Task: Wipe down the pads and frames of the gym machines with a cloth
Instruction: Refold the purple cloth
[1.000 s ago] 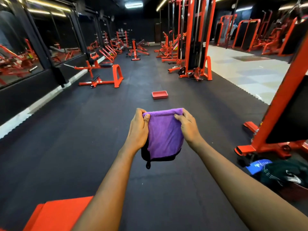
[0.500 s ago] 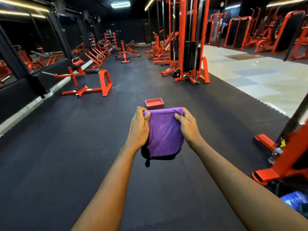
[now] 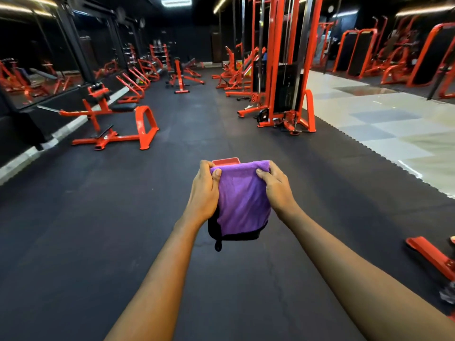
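— Where was the cloth when we looked?

— Up in the near middle, over the dark floor. It was purple with a black hem. The left hand gripped its top left corner, thumb curled over the front. The right hand pinched the top right corner the same way. The cloth hung folded between them, and a black loop dangled from its lower left corner.

— Did we see any container?

— One, a red tray on the floor just beyond the hands. Only its far rim and a strip of its inside showed above the cloth's top edge. We could not tell what lay in it.

— And the machines?

— All well apart from the hands. A red bench with a black pad stood at the far left, by the mirror. A tall red cable tower stood far off, right of the middle, at the edge of the pale tiles. More red frames lined the back. At the near right edge we saw a red foot of another frame on the floor.
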Action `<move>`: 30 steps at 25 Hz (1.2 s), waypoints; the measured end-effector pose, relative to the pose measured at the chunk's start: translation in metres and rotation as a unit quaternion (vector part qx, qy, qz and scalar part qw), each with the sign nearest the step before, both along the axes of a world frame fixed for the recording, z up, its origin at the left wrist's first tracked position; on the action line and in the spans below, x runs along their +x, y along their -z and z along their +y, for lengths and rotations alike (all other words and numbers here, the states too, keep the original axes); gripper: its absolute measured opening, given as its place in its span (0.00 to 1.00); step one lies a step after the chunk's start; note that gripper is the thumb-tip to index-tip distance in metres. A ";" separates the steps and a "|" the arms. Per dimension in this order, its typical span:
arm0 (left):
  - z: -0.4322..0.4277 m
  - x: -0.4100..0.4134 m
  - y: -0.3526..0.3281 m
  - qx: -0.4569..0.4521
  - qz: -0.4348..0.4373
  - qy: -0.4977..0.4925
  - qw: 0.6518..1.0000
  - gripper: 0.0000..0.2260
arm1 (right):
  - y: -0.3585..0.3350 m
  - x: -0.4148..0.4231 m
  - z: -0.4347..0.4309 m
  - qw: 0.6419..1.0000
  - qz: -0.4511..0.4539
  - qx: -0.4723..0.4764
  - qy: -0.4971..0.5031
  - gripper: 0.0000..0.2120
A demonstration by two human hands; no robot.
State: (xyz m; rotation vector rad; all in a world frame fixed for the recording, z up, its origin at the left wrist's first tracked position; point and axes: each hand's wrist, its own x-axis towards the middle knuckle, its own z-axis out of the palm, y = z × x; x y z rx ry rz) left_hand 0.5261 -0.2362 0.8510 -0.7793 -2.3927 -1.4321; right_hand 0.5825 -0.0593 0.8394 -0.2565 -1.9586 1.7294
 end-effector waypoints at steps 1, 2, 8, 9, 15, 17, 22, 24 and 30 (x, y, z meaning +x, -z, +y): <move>0.008 -0.039 -0.001 0.002 -0.003 0.002 1.000 0.06 | -0.002 -0.037 0.008 1.000 -0.007 -0.001 0.008 0.06; 0.015 -0.075 -0.004 0.006 -0.008 0.003 1.000 0.06 | -0.004 -0.072 0.014 1.000 -0.011 0.000 0.016 0.06; 0.067 -0.272 -0.012 -0.007 -0.004 0.020 1.000 0.08 | -0.013 -0.256 0.059 0.999 0.000 -0.009 0.033 0.07; 0.078 -0.304 -0.008 -0.011 -0.003 0.025 1.000 0.08 | -0.009 -0.287 0.070 0.999 0.000 -0.011 0.034 0.07; 0.154 -0.488 0.003 -0.017 -0.006 0.029 0.999 0.08 | 0.006 -0.472 0.148 0.999 0.001 -0.023 0.034 0.07; 0.181 -0.552 -0.006 -0.018 -0.003 0.024 1.000 0.07 | -0.003 -0.541 0.175 0.999 0.004 -0.022 0.025 0.07; 0.232 -0.691 -0.012 -0.022 0.005 0.013 1.000 0.07 | -0.011 -0.684 0.229 1.000 0.004 -0.015 0.017 0.06; 0.255 -0.755 -0.004 -0.015 -0.001 0.011 1.000 0.07 | -0.004 -0.745 0.252 1.000 -0.001 -0.012 0.015 0.06; 0.322 -0.945 0.018 -0.005 -0.027 0.030 0.999 0.08 | 0.014 -0.932 0.319 0.999 -0.017 -0.008 0.031 0.06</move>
